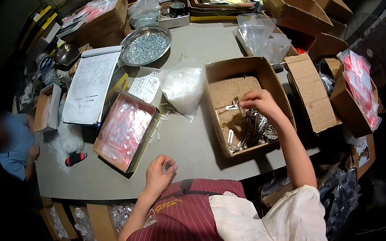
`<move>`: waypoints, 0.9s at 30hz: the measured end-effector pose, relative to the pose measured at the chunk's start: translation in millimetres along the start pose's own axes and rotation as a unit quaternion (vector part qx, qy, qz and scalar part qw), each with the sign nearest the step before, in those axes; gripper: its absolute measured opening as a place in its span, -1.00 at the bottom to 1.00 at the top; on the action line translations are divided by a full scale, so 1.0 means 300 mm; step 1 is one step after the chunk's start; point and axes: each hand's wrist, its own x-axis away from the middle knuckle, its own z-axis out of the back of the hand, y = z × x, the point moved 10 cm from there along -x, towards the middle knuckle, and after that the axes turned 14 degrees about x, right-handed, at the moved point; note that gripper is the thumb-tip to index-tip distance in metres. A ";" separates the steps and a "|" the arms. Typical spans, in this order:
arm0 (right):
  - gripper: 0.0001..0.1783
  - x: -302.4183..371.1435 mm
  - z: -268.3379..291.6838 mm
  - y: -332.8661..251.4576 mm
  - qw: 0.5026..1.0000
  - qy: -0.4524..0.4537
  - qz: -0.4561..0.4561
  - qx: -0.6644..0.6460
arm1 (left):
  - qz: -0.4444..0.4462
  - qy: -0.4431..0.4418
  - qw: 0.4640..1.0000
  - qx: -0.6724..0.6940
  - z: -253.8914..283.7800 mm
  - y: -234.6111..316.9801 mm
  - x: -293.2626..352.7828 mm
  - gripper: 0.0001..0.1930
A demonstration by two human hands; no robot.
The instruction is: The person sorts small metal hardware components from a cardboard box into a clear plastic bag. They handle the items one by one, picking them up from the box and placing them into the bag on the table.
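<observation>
Head view: right hand [258,100] reaching into the open cardboard box [221,69], fingertips pinched narrow on a small metal clip [232,107], lifted just above the box's cardboard liner. More metal clips [254,126] heaped loose in the near end of that same box, just below the hand. Left hand [159,172] back at the table edge, well left of and nearer than the box, fingers curled shut around a small clear plastic bag [168,166]. Left of the box, touching nothing of it: a puffy clear bag of white pieces [181,86]. Further left of the box, a shallow tray of pink-printed packets [126,130], then a sheet of handwritten paper [90,85]. Beyond the box's far-left corner, a round metal dish of small screws [145,48]. Off to the box's right, a carton of red-and-white packets [359,91]. Grey table [189,145] under all of it.
</observation>
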 end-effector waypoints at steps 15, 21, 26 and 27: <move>-0.67 -0.205 -0.008 0.095 0.917 0.100 -0.030 0.386 | 0.003 0.052 0.999 0.013 0.034 -0.032 0.016 -0.81; -0.65 -0.269 -0.084 0.147 0.887 0.068 -0.057 0.452 | 0.003 0.067 0.997 0.031 0.041 -0.040 0.034 -0.82; -0.58 -0.263 -0.066 0.177 0.961 0.052 -0.035 0.271 | 0.000 0.073 0.996 0.048 0.044 -0.039 0.040 -0.81; -0.58 -0.264 -0.054 0.169 0.973 0.059 -0.040 0.220 | 0.002 0.067 0.997 0.045 0.044 -0.042 0.039 -0.81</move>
